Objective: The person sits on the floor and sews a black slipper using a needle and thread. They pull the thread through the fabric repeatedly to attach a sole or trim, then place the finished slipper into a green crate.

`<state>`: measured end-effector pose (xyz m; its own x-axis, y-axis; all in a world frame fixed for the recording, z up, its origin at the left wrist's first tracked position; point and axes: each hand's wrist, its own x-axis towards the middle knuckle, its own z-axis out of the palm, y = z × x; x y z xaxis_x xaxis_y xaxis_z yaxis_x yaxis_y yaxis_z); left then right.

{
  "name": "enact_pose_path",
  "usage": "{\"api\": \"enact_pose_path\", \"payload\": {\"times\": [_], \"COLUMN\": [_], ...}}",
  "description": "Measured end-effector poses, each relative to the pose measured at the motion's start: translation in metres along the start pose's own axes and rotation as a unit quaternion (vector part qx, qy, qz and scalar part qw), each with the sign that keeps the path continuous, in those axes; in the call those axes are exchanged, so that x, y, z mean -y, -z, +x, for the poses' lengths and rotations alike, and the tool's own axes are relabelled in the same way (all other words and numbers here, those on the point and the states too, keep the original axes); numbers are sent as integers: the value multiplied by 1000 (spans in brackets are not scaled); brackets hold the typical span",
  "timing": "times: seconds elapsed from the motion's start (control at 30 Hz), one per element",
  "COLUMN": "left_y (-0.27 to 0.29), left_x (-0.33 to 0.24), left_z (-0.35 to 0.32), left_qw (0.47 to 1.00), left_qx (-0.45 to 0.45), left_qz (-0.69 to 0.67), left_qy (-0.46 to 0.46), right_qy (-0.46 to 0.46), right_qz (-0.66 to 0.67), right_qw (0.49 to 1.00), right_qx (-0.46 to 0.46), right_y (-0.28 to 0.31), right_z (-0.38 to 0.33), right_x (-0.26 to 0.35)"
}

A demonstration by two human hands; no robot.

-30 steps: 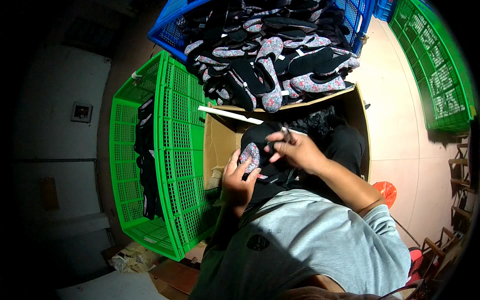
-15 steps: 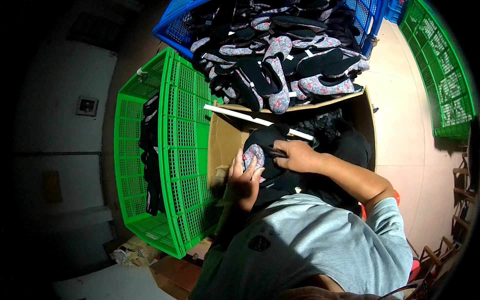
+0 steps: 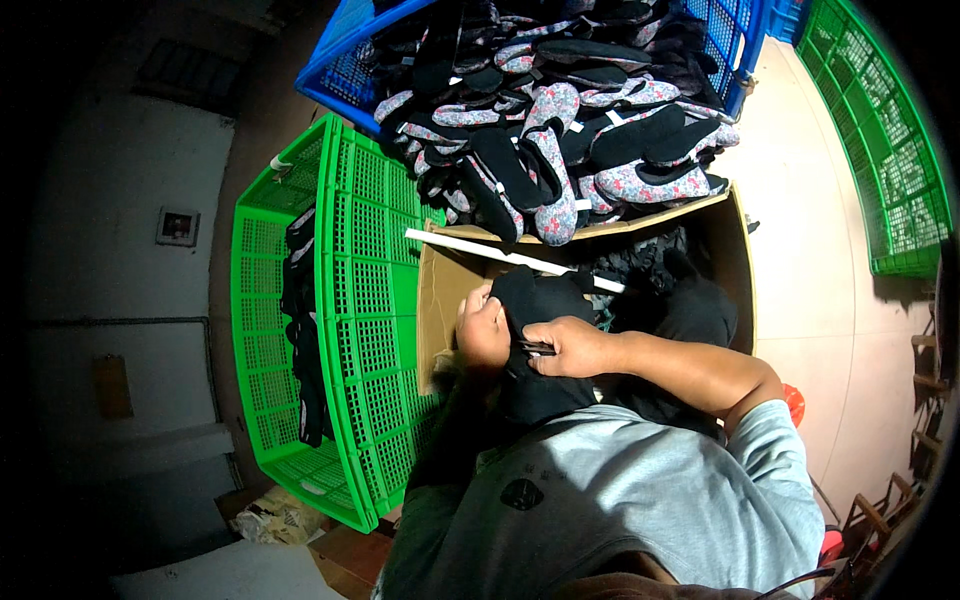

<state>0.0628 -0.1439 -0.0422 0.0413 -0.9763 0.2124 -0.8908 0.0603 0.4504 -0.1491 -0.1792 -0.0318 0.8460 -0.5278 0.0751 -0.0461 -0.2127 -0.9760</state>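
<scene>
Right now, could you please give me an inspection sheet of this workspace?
Surface: pale floor under the crates and box; no table seen.
Job's things: black shoe upper held over an open cardboard box; a thin dark tool lies against it.
Clutter: blue crate heaped with black and floral uppers; green crate at the left with a few black pieces; a white strip across the box.
Grippers: left hand grips the upper's edge; right hand pinches the tool.
Cables: nothing seen.
Surroundings: second green crate at the right; dim wall at the left.
</scene>
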Motion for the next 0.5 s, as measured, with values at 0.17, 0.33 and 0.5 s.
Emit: {"api": "enact_pose_path", "payload": {"times": [0.17,0.33,0.5], "left_y": [-15,-22,-47], "left_x": [7,21,46], "left_z": [18,22,19], "left_qw": [991,958,963], "left_qx": [55,236,168], "left_qz": [123,103,190], "left_qy": [-14,129,89], "right_qy": [-7,3,-3], "right_qz": [12,30,32], "right_qw": [1000,1000,999], "right_qx": [-24,-8,-24], "right_y": [0,-13,-10], "right_z": [5,5,8], "right_x": [-6,-15,-12]}}
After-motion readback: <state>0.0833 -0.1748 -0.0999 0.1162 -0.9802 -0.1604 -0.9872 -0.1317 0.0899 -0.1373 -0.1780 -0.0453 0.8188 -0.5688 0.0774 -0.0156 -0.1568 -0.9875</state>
